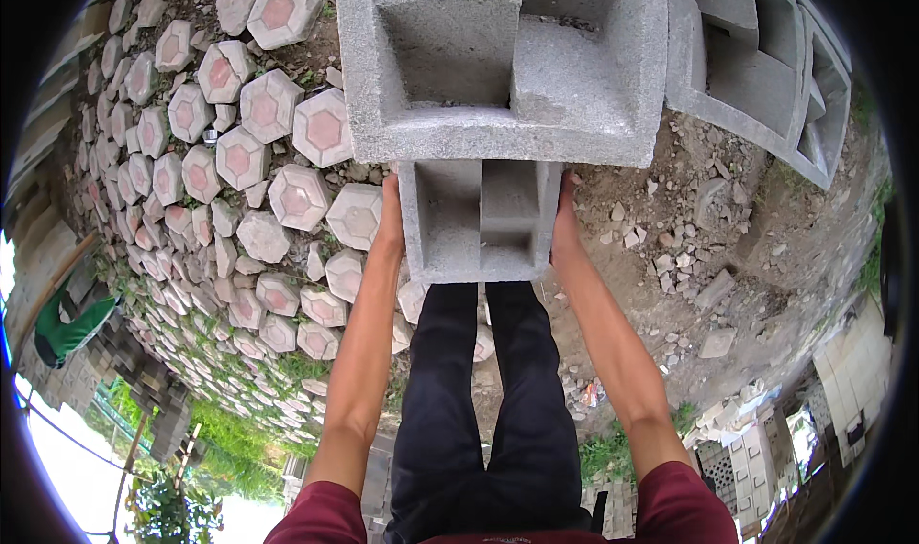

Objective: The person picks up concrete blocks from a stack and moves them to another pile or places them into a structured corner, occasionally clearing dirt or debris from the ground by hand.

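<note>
A grey concrete vent block [455, 252] with stepped hollow compartments is between my two hands, in front of my legs. My left hand [392, 217] presses on its left side and my right hand [566, 223] on its right side; most of the fingers are hidden behind it. A larger-looking grey concrete vent block [498, 142] of similar shape overlaps the far edge of the held one. Whether the two blocks touch, I cannot tell.
More concrete vent blocks [742, 113] stand at the far right. Hexagonal pavers [271, 109] with reddish centres cover the ground to the left. Broken rubble [670, 257] lies on the dirt to the right. Something green [77, 326] shows at the left edge.
</note>
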A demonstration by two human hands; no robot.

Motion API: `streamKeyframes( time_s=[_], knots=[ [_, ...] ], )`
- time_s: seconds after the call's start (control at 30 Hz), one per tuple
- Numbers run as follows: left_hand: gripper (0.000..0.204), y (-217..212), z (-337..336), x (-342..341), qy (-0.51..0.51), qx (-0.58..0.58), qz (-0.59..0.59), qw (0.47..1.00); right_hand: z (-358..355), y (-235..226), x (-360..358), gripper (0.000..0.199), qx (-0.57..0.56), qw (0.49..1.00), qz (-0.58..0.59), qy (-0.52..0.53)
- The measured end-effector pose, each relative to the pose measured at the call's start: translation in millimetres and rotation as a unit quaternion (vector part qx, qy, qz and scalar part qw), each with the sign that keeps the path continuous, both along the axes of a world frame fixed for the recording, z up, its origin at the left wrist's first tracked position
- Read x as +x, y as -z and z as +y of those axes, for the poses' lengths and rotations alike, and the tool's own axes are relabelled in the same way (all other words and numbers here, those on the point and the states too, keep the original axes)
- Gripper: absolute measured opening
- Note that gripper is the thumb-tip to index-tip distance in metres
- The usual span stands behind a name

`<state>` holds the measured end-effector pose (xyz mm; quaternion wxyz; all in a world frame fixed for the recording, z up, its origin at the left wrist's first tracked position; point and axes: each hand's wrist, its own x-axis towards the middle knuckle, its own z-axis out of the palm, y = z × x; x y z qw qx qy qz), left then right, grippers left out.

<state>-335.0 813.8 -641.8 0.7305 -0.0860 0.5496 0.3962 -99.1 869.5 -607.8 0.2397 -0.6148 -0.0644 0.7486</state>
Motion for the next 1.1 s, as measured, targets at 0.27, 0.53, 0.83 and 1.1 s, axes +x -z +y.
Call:
streamKeyframes(
  time_s=[0.27, 0.53, 0.83, 1.1],
  knots=[
    [0.069, 46.1, 14.0, 3.3, 0.004, 0.072, 0.078, 0.994, 14.8, 32.2, 6.5, 0.069, -0.031, 0.994, -0.1, 0.002],
    [0.051, 88.6, -4.2, -4.2, -0.021, 0.05, 0.086, 0.995, 10.6, 63.5, 3.4, 0.062, -0.052, 0.989, -0.135, 0.043],
    [0.055, 69.8, 18.3, -5.4, 0.011, 0.044, 0.089, 0.995, 14.2, 76.2, 9.8, 0.071, 0.038, 0.998, -0.045, -0.014],
    [0.062, -50.5, 20.9, 8.7, -0.03, 0.077, 0.098, 0.992, 35.7, 28.4, 41.2, 0.088, 0.041, 0.99, -0.09, -0.101]
  ],
)
